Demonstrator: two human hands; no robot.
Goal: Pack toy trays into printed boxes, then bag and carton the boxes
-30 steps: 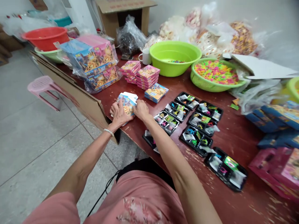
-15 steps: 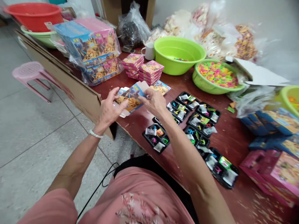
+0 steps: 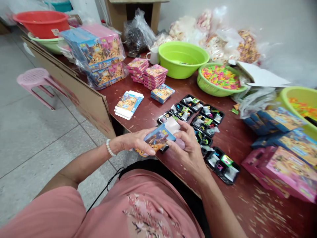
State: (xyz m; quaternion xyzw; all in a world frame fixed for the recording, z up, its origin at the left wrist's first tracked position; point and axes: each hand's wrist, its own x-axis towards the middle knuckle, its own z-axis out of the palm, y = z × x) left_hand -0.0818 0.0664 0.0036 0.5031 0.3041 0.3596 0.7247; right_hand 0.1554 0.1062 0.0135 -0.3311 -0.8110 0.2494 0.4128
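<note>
Between my hands, over the table's front edge, is a blue printed cardboard box point(image 3: 159, 137) with a pale flap standing out at its upper right end. My left hand point(image 3: 138, 142) grips its left side, thumb on the printed face. My right hand point(image 3: 185, 142) pinches the flap end. Farther back lies a stack of flat, unfolded boxes point(image 3: 128, 104). Beyond the held box, several black compartment trays point(image 3: 223, 165) hold small colourful pieces and white packets; my hands hide some of them. Closed blue boxes point(image 3: 162, 93) lie beside stacked pink boxes point(image 3: 155, 76).
Green basins point(image 3: 183, 59) and a green basket point(image 3: 219, 81) of bright plastic pieces stand behind. Wrapped box packs point(image 3: 96, 53) sit back left, more boxes point(image 3: 284, 165) at the right. A cardboard sheet point(image 3: 74, 89) lines the table's left edge; a pink stool point(image 3: 34, 79) stands beyond.
My hands have come down and nearer my body with one blue box. The flat box stack now lies on the table, out of my left hand. The view has shifted slightly.
</note>
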